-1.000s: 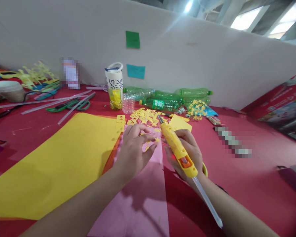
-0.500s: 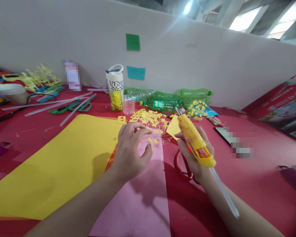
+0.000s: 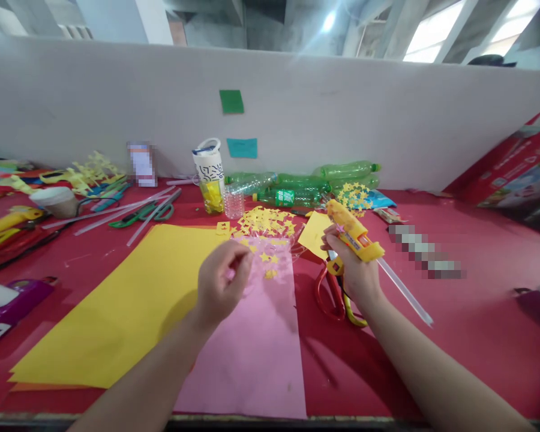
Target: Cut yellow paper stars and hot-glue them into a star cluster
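The pink sheet (image 3: 252, 372) starts near the close edge of the red desk (image 3: 468, 354), with the yellow sheet (image 3: 130, 300) lying beside it on the left. Above their meeting edges is the left hand (image 3: 224, 279), fingers curled in toward the thumb; I cannot tell whether its grip has anything in it. The right hand (image 3: 360, 270), right of the pink sheet, has its grip wrapped around the yellow glue gun (image 3: 348, 231), held up off the desk; a clear stick (image 3: 405, 291) juts from its rear. Red-handled scissors (image 3: 332, 316) lie just beside that hand. A few loose stars (image 3: 270, 274) lie on the pink sheet between the hands. Farther on come a yellow square (image 3: 314, 234), a heap of stars (image 3: 265, 221), a clear cup (image 3: 234, 205), a tumbler (image 3: 208, 165) and green bottles (image 3: 303, 197) before the wall (image 3: 297, 108).
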`<action>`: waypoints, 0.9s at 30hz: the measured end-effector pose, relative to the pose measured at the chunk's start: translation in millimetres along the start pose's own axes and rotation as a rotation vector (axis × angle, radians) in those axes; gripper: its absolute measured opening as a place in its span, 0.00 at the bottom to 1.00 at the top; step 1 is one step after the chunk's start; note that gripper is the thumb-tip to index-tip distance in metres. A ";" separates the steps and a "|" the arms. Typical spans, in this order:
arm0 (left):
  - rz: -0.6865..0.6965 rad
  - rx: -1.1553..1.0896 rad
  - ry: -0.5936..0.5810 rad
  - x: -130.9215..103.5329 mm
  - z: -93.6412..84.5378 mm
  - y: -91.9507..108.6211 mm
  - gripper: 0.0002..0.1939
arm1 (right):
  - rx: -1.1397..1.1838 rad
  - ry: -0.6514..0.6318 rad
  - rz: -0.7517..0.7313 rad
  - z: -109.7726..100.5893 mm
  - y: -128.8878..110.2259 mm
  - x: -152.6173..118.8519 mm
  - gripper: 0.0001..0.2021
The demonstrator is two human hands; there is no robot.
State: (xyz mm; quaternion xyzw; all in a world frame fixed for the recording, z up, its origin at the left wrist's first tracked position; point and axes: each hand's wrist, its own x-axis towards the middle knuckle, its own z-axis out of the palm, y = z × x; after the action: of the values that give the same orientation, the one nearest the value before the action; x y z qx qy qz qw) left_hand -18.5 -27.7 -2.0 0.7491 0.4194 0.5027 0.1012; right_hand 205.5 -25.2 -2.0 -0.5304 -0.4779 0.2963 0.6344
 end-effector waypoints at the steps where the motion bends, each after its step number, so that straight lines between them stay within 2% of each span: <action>1: 0.056 0.036 -0.129 -3.7 -0.2 3.2 0.06 | 0.020 0.005 0.010 -1.2 -1.0 0.7 0.13; 3: 0.125 0.192 -0.373 -10.9 4.4 7.8 0.09 | 0.046 0.002 0.027 -3.8 -3.2 2.2 0.13; 5: 0.121 0.421 -0.537 -16.2 13.4 8.7 0.11 | 0.042 -0.005 0.041 -6.2 -5.4 3.4 0.13; 8: 0.084 0.667 -0.607 -18.3 26.1 5.8 0.13 | 0.002 -0.009 0.013 -8.5 -7.6 3.5 0.14; 15: 0.077 0.824 -0.724 -15.6 31.0 10.0 0.13 | -0.092 -0.032 -0.118 -8.8 -5.0 1.0 0.11; 18: 0.117 0.852 -0.727 -18.4 30.5 11.2 0.14 | -0.109 -0.037 -0.167 -9.5 -5.6 1.2 0.10; 21: 0.135 0.787 -0.666 -21.7 29.1 10.5 0.13 | -0.113 -0.043 -0.194 -10.8 -7.9 0.7 0.08; 24: 0.070 0.539 -0.537 -22.6 26.6 15.0 0.11 | -0.112 -0.035 -0.214 -12.0 -11.3 -3.0 0.07; 27: -0.074 0.164 -0.399 -19.7 25.6 26.2 0.09 | -0.136 -0.111 -0.276 -11.4 -16.3 -10.0 0.05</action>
State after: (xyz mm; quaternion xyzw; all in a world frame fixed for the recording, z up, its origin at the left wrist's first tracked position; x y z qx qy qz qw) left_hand 14.0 -51.6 -12.3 0.8237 0.4577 0.3046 0.1391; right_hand 210.3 -42.8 10.9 -0.4842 -0.5995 0.2024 0.6043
